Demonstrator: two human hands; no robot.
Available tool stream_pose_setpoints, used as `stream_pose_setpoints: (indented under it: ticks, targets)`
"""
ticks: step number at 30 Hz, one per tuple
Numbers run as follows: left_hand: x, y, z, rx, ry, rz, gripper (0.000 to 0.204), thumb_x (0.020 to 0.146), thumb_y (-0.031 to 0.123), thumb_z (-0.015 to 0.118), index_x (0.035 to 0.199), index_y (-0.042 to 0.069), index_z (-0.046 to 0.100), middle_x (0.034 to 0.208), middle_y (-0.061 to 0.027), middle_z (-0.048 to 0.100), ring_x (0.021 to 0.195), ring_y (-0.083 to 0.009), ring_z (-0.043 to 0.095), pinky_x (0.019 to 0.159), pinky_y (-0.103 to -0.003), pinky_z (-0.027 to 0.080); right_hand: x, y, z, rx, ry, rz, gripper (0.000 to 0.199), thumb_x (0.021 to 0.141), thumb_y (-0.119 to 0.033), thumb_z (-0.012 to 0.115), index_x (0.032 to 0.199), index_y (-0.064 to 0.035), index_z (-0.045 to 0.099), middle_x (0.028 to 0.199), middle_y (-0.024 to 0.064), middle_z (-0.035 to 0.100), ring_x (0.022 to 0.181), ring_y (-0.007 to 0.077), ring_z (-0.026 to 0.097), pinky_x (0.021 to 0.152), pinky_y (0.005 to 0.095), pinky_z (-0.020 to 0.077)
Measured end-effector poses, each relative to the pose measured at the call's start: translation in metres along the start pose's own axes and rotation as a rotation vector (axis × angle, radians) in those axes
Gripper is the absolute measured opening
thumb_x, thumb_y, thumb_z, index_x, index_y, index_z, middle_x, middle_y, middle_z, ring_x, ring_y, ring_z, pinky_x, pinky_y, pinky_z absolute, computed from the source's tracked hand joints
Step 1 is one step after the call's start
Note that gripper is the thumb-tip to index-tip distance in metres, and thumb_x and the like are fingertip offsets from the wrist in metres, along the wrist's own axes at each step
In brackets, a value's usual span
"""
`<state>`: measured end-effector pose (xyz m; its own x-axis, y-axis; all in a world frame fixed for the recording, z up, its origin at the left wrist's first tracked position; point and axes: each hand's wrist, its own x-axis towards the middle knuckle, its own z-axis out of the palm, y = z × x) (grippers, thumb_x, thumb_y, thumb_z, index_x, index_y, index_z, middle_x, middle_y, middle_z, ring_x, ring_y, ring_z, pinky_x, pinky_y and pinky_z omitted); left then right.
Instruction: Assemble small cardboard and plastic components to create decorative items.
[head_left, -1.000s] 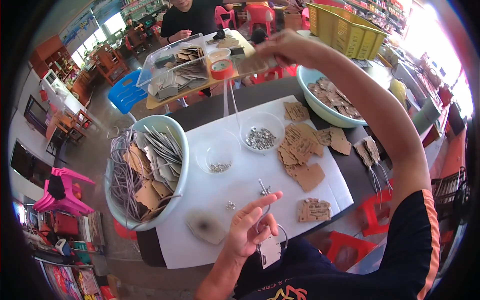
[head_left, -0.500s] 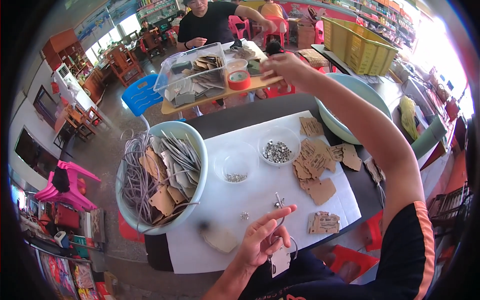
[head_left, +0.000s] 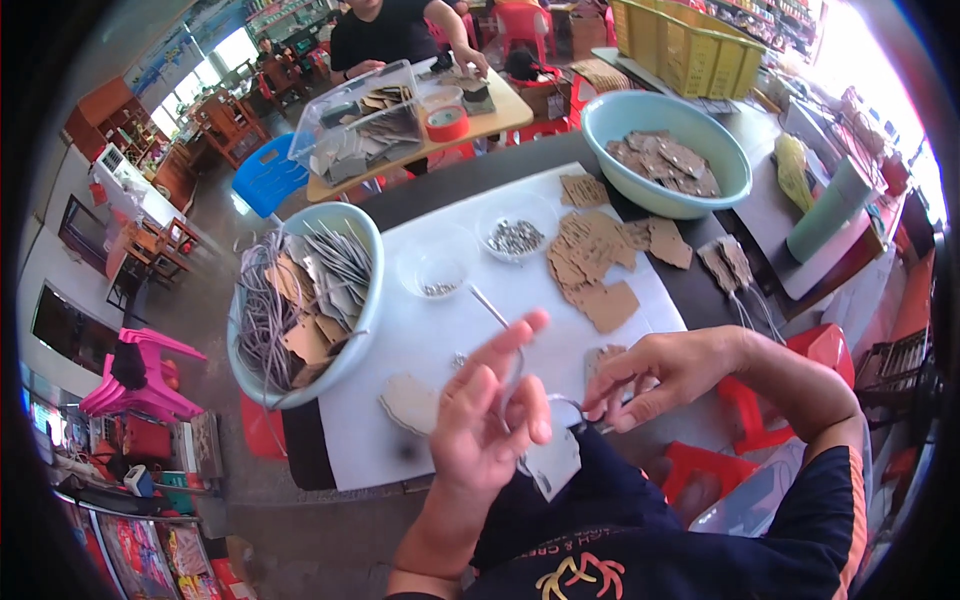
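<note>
While my left hand (head_left: 490, 410) and right hand (head_left: 660, 375) pinch one cord (head_left: 560, 405) and tag (head_left: 552, 462), many tags (head_left: 590, 265) beyond them look unstrung

Both hands, the left hand (head_left: 490, 410) and the right hand (head_left: 660, 375), hover close together over the worktop's (head_left: 330, 455) near edge. Bare white sheet (head_left: 400, 345) lies open just beyond them, toward the middle. On the left edge a bowl of cords and tags (head_left: 300, 295) overhangs and blocks that side. Farther in, two small clear dishes (head_left: 515, 225) and a heap of cardboard tags (head_left: 595, 265) stand across the way. The big green bowl (head_left: 665, 150) fills the far right corner. Loose tags with strings (head_left: 730, 265) crowd the right edge.
</note>
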<state>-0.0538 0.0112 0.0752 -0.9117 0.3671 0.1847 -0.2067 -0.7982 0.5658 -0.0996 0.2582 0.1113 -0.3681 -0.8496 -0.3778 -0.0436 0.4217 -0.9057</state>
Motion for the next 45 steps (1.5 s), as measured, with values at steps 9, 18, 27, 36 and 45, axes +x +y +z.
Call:
stream_pose_setpoints:
  ticks: [9, 18, 27, 36, 45]
  targets:
    - [0.007, -0.007, 0.027, 0.041, 0.072, 0.205, 0.049, 0.101, 0.027, 0.039, 0.142, 0.0, 0.041, 0.152, -0.0175, 0.033, 0.063, -0.0101, 0.052, 0.04, -0.016, 0.033, 0.012, 0.029, 0.085, 0.6, 0.191, -0.184, 0.048, 0.097, -0.026, 0.06, 0.136, -0.0016, 0.045, 0.107, 0.0073, 0.063, 0.094, 0.0137, 0.062, 0.081, 0.0285, 0.0533]
    - [-0.011, -0.017, 0.031, 0.265, 0.078, 0.302, 0.05, 0.098, 0.027, 0.043, 0.14, 0.0, 0.044, 0.149, -0.018, 0.037, 0.062, -0.0128, 0.052, 0.042, -0.02, 0.036, 0.025, 0.042, 0.11, 0.636, 0.119, -0.258, 0.036, 0.099, -0.033, 0.055, 0.109, 0.0004, 0.063, 0.091, 0.0016, 0.063, 0.082, 0.0079, 0.06, 0.071, 0.0248, 0.0531]
    - [-0.026, -0.018, 0.015, 0.002, -0.111, 0.188, 0.046, 0.102, 0.027, 0.04, 0.138, -0.001, 0.046, 0.149, -0.0114, 0.039, 0.067, -0.0164, 0.048, 0.046, -0.024, 0.043, -0.009, 0.044, 0.089, 0.33, 0.368, -0.202, 0.038, 0.098, -0.038, 0.056, 0.108, -0.0019, 0.064, 0.087, 0.0028, 0.063, 0.079, 0.0094, 0.059, 0.07, 0.0267, 0.0522]
    - [-0.021, -0.026, 0.018, 0.056, -0.145, 0.152, 0.047, 0.102, 0.027, 0.04, 0.14, 0.0, 0.045, 0.149, -0.0113, 0.039, 0.07, -0.0183, 0.05, 0.047, -0.025, 0.044, -0.092, -0.006, 0.053, -0.374, 1.048, -0.5, 0.035, 0.087, -0.019, 0.071, 0.116, -0.0021, 0.06, 0.104, 0.0092, 0.065, 0.088, 0.0194, 0.065, 0.072, 0.0307, 0.0521]
    - [-0.008, -0.032, 0.019, 0.045, -0.189, 0.07, 0.048, 0.101, 0.027, 0.04, 0.14, -0.001, 0.044, 0.15, -0.0131, 0.036, 0.072, -0.0201, 0.053, 0.046, -0.025, 0.045, -0.136, -0.034, 0.019, -0.657, 1.141, -1.358, 0.07, 0.092, -0.036, 0.054, 0.147, -0.0016, 0.026, 0.148, 0.0167, 0.038, 0.124, 0.0352, 0.049, 0.099, 0.0477, 0.0471]
